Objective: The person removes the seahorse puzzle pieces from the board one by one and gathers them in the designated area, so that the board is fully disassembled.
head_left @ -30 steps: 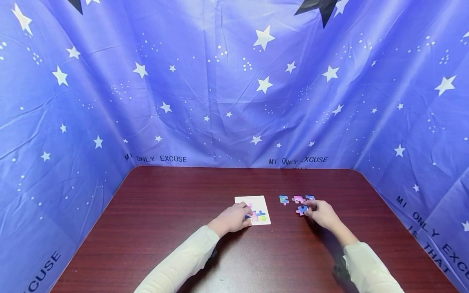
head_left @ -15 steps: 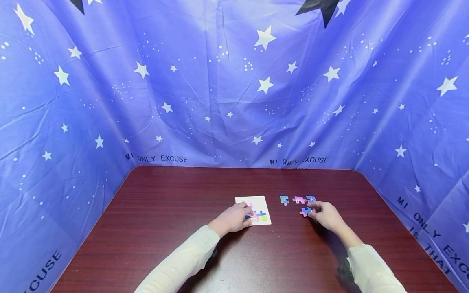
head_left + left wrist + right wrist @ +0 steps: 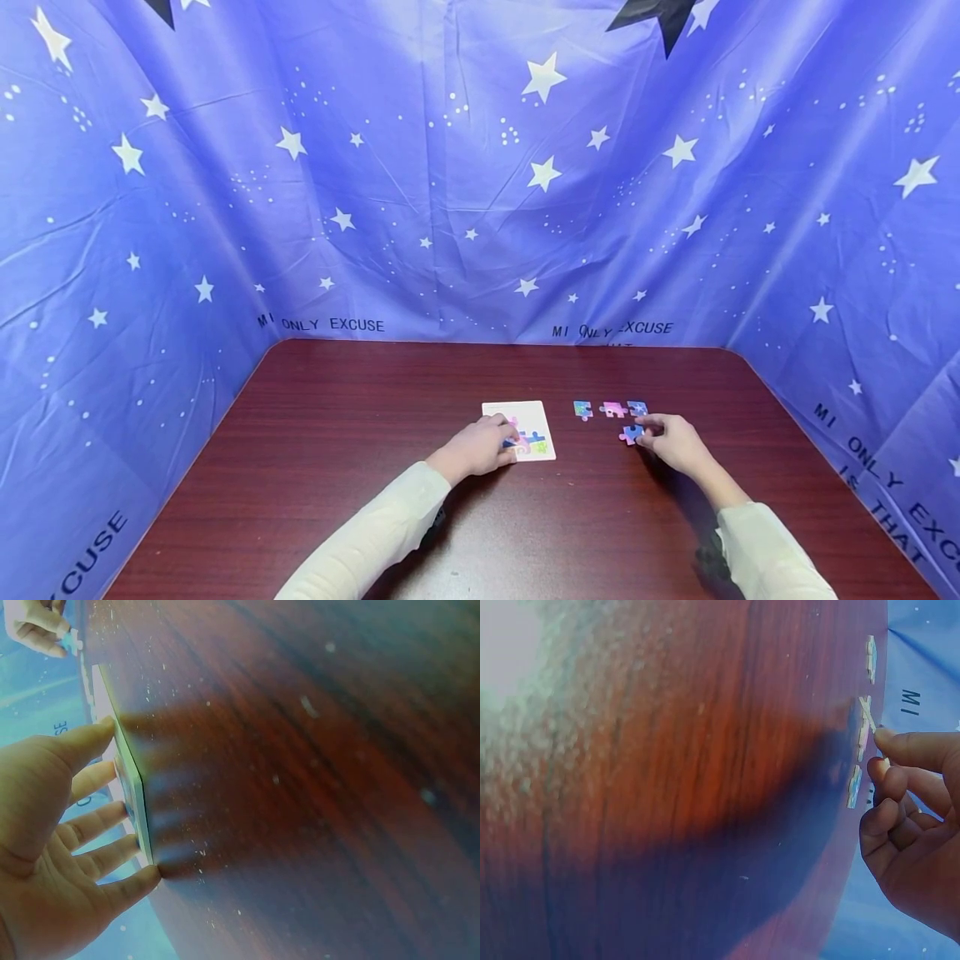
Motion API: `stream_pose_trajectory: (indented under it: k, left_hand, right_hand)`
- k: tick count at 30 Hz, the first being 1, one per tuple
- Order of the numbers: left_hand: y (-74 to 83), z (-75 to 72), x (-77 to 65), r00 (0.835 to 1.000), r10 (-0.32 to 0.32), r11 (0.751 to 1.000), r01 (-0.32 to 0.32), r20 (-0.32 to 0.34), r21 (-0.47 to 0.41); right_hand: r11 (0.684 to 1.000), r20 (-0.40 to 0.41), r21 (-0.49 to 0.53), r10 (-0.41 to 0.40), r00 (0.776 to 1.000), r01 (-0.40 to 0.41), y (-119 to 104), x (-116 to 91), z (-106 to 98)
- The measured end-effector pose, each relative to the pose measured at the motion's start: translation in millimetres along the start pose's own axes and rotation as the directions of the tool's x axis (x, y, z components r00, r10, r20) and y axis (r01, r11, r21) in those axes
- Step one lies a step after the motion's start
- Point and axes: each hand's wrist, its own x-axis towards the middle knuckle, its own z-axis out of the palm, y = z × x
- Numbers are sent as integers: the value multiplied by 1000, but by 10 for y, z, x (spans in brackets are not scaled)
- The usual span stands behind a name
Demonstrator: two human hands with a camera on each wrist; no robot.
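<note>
My right hand (image 3: 673,440) pinches a blue-and-pink jigsaw piece (image 3: 628,435) between thumb and fingers. In the right wrist view this piece (image 3: 868,714) is tilted, its edge overlapping a loose piece behind it. My left hand (image 3: 472,446) rests its fingertips on a square white puzzle board (image 3: 534,414), fingers fairly straight and spread. From the left wrist view, the thumb and fingertips touch the near side of the board (image 3: 127,757). Pink, blue and yellow-green pieces (image 3: 536,442) show on the board's lower part, partly hidden by the left fingers.
Right of the board, a blue-green piece (image 3: 582,409), a pink piece (image 3: 613,409) and a blue piece (image 3: 637,407) lie in a row. They lie on a dark red wood-grain table (image 3: 360,433). A purple-blue star-patterned cloth (image 3: 480,167) stands round its back and sides.
My right hand has shifted a little to the right and towards me with the pinched jigsaw piece. My left hand and the board stay in place.
</note>
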Motion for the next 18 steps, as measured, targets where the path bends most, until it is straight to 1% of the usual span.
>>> stream_pose_trajectory:
  k: [5, 12, 18]
  left_hand:
    - [-4, 3, 0, 1000, -2, 1000, 2, 0, 3]
    - [-3, 2, 5, 1000, 3, 1000, -3, 4, -2]
    - [-5, 2, 3, 1000, 1, 1000, -1, 6, -5]
  right_hand:
    - [999, 6, 14, 32, 999, -32, 39, -5, -16]
    - [999, 3, 17, 30, 1000, -30, 94, -1, -48]
    - [998, 8, 46, 52, 999, -52, 123, -5, -57]
